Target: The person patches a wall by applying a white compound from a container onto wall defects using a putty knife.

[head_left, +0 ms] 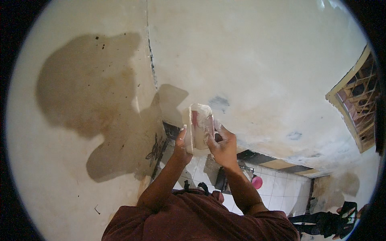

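Both hands, left hand [181, 141] and right hand [222, 146], grip a plaster-smeared trowel [200, 125] against the wall [261, 72].

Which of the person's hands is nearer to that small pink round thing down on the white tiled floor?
Right. The right hand is above the pink round thing, on the plaster-smeared flat tool. The left hand holds the tool's far side, farther off.

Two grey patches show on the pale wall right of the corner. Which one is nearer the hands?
The darker grey patch, just above and right of the plaster-coated trowel that both hands hold. The fainter patch lies farther right, well away from them.
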{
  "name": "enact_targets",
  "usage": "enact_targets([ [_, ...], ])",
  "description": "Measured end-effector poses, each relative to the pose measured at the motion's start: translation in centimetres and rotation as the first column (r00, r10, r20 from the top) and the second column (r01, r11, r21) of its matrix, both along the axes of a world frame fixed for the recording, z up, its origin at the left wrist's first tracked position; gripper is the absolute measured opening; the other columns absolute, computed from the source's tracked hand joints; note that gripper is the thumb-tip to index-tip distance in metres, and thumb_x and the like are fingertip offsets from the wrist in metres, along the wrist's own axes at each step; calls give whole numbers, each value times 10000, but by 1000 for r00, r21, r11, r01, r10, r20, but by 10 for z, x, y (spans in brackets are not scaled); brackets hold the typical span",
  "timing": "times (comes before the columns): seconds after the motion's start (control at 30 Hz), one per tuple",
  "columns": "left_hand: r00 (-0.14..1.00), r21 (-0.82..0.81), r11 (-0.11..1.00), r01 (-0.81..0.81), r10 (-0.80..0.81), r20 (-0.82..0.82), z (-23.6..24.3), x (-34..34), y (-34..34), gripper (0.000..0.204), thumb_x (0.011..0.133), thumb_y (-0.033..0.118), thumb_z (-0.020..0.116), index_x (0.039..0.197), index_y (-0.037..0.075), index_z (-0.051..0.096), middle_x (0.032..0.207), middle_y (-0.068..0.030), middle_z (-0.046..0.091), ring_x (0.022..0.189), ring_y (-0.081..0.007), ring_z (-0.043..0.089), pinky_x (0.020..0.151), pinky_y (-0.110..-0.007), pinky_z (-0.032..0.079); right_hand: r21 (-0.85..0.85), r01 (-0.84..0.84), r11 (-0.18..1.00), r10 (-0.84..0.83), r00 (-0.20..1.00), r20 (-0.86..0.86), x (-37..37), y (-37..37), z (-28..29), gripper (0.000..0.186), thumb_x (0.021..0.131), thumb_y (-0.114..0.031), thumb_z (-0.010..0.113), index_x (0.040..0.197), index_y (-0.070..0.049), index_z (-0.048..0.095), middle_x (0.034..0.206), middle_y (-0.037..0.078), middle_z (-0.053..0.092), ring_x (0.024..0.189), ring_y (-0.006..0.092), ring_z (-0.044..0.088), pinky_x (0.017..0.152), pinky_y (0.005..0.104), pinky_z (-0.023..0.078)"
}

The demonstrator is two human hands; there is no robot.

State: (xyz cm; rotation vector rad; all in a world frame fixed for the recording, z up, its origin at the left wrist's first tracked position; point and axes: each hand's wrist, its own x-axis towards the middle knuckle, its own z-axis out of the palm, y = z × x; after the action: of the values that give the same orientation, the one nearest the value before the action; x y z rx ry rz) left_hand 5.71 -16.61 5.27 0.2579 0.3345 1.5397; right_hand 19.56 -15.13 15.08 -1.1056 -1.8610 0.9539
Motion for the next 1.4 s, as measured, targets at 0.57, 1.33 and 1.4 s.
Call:
enact_targets([
  [0.57, 1000, -21, 1000, 5, -5, -23, -7, -1, -2, 536, 998, 446, 370, 1407, 100, 400, 1356, -97, 514, 1214, -270, 535, 1035, -453, 433, 15, 90, 996, -83, 964, -252, 12, 17, -8, 178, 867, -68, 613, 1014, 31, 617, 801, 103, 644, 696, 125, 614, 603, 292, 494],
  [1.33, 181, 372, 892, -257, 423, -888, -3, -26, -20, 509, 999, 462, 330, 1360, 129, 464, 1271, -85, 562, 1157, -265, 561, 1020, -448, 444, -602, -407, 687, -372, 515, -772, 60, 25, -125, 372, 803, -82, 651, 1155, -27, 541, 1008, 104, 638, 880, 268, 654, 680, 477, 586],
  [1.4, 482, 323, 903, -284, 426, -766, 5, -30, -22, 506, 995, 464, 338, 1356, 135, 470, 1267, -83, 565, 1153, -270, 563, 1018, -452, 446, -625, -400, 670, -411, 501, -761, 58, 25, -132, 337, 803, -66, 658, 1124, -27, 561, 1002, 100, 645, 892, 276, 654, 699, 483, 585],
])
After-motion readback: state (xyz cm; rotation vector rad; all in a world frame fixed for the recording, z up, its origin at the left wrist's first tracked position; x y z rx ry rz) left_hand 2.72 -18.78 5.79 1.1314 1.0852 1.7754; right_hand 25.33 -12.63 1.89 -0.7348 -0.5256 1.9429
